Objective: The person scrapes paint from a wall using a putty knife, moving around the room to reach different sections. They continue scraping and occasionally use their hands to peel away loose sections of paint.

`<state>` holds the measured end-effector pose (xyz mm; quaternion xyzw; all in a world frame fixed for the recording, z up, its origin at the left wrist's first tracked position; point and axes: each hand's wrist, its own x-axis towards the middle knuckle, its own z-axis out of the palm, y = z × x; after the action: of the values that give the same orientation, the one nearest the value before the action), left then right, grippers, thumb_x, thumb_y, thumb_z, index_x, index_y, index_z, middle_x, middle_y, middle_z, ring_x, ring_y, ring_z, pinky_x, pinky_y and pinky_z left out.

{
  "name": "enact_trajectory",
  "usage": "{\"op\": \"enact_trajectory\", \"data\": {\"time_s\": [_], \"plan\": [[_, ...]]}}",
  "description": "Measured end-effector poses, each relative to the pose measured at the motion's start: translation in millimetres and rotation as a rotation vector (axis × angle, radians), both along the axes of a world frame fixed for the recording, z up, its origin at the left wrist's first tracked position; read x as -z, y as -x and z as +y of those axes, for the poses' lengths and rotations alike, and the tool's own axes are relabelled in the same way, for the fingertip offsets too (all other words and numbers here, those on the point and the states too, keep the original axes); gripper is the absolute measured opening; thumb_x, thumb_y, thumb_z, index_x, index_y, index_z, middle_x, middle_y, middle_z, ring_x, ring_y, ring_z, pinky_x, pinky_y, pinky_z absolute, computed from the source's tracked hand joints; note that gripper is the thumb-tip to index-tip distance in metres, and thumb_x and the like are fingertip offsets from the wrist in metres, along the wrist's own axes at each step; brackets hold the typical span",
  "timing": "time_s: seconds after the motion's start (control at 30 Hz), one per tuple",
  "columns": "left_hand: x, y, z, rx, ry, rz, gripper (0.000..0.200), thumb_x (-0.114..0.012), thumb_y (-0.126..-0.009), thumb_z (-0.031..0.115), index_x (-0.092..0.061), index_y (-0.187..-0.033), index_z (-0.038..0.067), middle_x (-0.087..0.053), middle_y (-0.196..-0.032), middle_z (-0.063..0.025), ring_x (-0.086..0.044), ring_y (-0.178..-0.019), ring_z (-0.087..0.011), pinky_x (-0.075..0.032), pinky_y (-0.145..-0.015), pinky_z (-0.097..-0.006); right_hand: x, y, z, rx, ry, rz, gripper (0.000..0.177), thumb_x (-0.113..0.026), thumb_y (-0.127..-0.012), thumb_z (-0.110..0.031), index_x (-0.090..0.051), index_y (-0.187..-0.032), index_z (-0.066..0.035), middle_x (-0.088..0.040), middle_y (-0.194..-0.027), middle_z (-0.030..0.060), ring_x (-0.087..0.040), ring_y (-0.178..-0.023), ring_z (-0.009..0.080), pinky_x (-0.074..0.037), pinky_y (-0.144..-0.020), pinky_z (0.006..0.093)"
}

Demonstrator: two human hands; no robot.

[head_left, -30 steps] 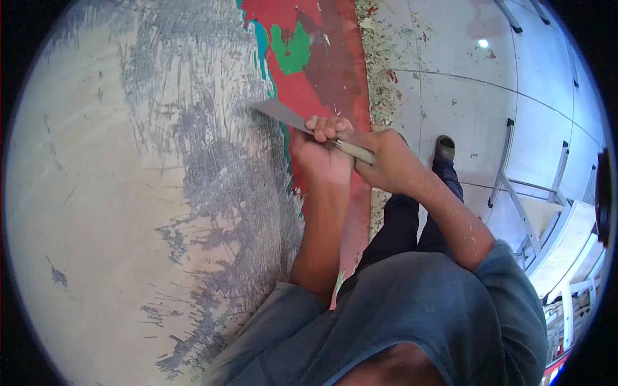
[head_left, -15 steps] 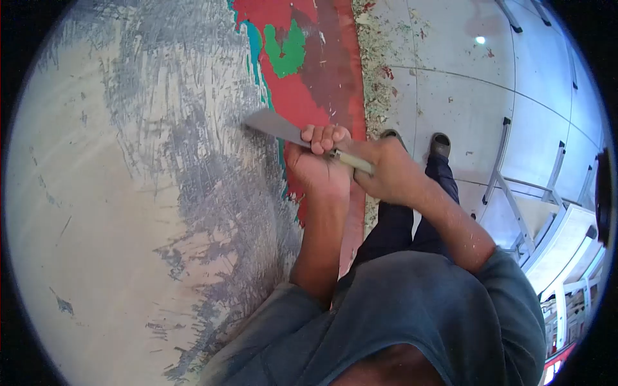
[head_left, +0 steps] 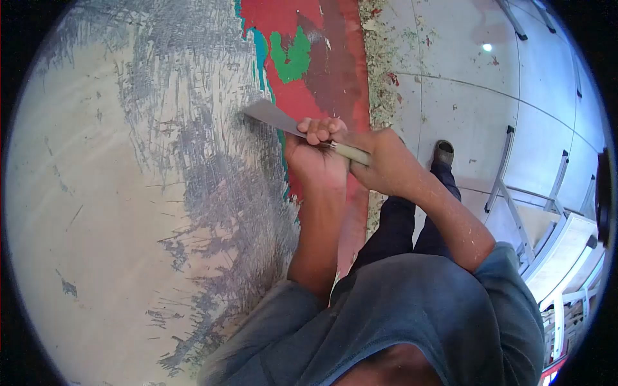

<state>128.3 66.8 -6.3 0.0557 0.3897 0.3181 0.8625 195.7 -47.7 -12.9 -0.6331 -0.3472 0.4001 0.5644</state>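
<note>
Scraper [head_left: 290, 127] is in the frame's upper middle, long axis slanting up-left toward the scratched wall [head_left: 212, 154]; your right hand [head_left: 389, 161] grips its handle [head_left: 352, 153], your left hand [head_left: 317, 157], nearer the wall, curls over the blade [head_left: 270, 114].

Scraper [head_left: 273, 116] slanted, apparently touching wall [head_left: 96, 193].

This seems a room under renovation: scraped wall [head_left: 96, 193] at left, flake-strewn tiled floor [head_left: 467, 119] upper right, ladder-like frame [head_left: 515, 219] right.

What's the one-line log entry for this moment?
left hand: on scraper blade | right hand: gripping handle | blade: at streaked wall
</note>
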Motion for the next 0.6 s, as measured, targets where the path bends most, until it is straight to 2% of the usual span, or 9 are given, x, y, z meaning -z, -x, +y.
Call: {"op": "enact_trajectory", "data": {"time_s": [0.13,0.23,0.27,0.37,0.4,0.43,0.5,0.53,0.6], "plan": [[4,5,19,0.071,-0.14,0.068,0.016,-0.042,-0.076,0.013,-0.044,-0.06,0.011,-0.037,-0.048,0.0023,-0.036,-0.047,-0.0136,-0.038,-0.061,-0.03,12,6,15,0.089,-0.058,-0.049,0.027,-0.055,-0.069,-0.008,-0.059,-0.095,-0.009,-0.058,-0.074,0.0205,-0.056,-0.069,0.0388,-0.047,-0.06,0.042],[2,-10,19,0.049,-0.102,0.099,0.017,-0.04,-0.075,0.012,-0.043,-0.059,0.012,-0.036,-0.048,0.0024,-0.035,-0.045,-0.0136,-0.037,-0.06,-0.0296,16,4,20,0.134,-0.097,-0.008,0.025,-0.055,-0.069,-0.008,-0.06,-0.093,-0.008,-0.058,-0.075,0.0204,-0.057,-0.07,0.0386,-0.047,-0.061,0.0415],[-1,-10,12,0.056,-0.002,0.013,0.016,-0.04,-0.074,0.012,-0.043,-0.058,0.012,-0.034,-0.047,0.0019,-0.034,-0.045,-0.0138,-0.037,-0.059,-0.0294,14,0,19,0.126,-0.107,-0.001,0.025,-0.055,-0.069,-0.008,-0.06,-0.093,-0.008,-0.058,-0.076,0.0205,-0.057,-0.071,0.0384,-0.047,-0.061,0.0415],[12,-3,35,0.156,-0.207,0.028,0.015,-0.041,-0.073,0.013,-0.044,-0.059,0.012,-0.036,-0.046,0.0015,-0.037,-0.046,-0.0138,-0.037,-0.059,-0.0307,7,0,16,0.097,-0.082,0.011,0.026,-0.055,-0.069,-0.008,-0.06,-0.094,-0.008,-0.058,-0.076,0.0207,-0.057,-0.072,0.0382,-0.047,-0.062,0.0416],[-1,-18,39,0.074,0.01,-0.014,0.013,-0.043,-0.072,0.013,-0.045,-0.059,0.011,-0.035,-0.046,0.0013,-0.036,-0.046,-0.0139,-0.037,-0.057,-0.0311,5,-7,22,0.092,-0.059,-0.019,0.026,-0.055,-0.069,-0.008,-0.06,-0.094,-0.007,-0.058,-0.077,0.0208,-0.057,-0.073,0.0382,-0.047,-0.062,0.0416],[-5,-24,36,0.059,-0.005,0.031,0.013,-0.043,-0.071,0.013,-0.044,-0.058,0.011,-0.035,-0.046,0.0013,-0.036,-0.046,-0.0139,-0.037,-0.057,-0.0311,3,-15,29,0.091,-0.046,-0.065,0.026,-0.054,-0.068,-0.008,-0.06,-0.094,-0.007,-0.058,-0.077,0.0209,-0.057,-0.073,0.0383,-0.047,-0.063,0.0416],[-8,-29,18,0.036,-0.025,0.128,0.012,-0.043,-0.07,0.012,-0.044,-0.058,0.011,-0.034,-0.046,0.0013,-0.035,-0.046,-0.0138,-0.037,-0.057,-0.0311,-2,-8,14,0.125,-0.049,0.028,0.026,-0.054,-0.068,-0.007,-0.06,-0.094,-0.006,-0.058,-0.078,0.0211,-0.057,-0.074,0.0388,-0.047,-0.064,0.0419],[-1,-19,15,0.038,-0.01,0.036,0.021,-0.043,-0.08,0.017,-0.044,-0.059,0.011,-0.036,-0.047,0.0009,-0.037,-0.048,-0.0137,-0.037,-0.056,-0.0294,-2,-6,10,0.148,-0.048,0.077,0.027,-0.054,-0.068,-0.007,-0.06,-0.094,-0.006,-0.058,-0.078,0.0213,-0.057,-0.074,0.039,-0.047,-0.064,0.0421],[10,-12,32,0.13,-0.115,0.033,0.023,-0.043,-0.081,0.018,-0.044,-0.058,0.011,-0.036,-0.047,0.0009,-0.038,-0.048,-0.0141,-0.038,-0.057,-0.03,5,-11,23,0.118,-0.011,0.044,0.026,-0.054,-0.069,-0.007,-0.06,-0.093,-0.006,-0.058,-0.077,0.0213,-0.057,-0.074,0.0393,-0.047,-0.064,0.042]]}}
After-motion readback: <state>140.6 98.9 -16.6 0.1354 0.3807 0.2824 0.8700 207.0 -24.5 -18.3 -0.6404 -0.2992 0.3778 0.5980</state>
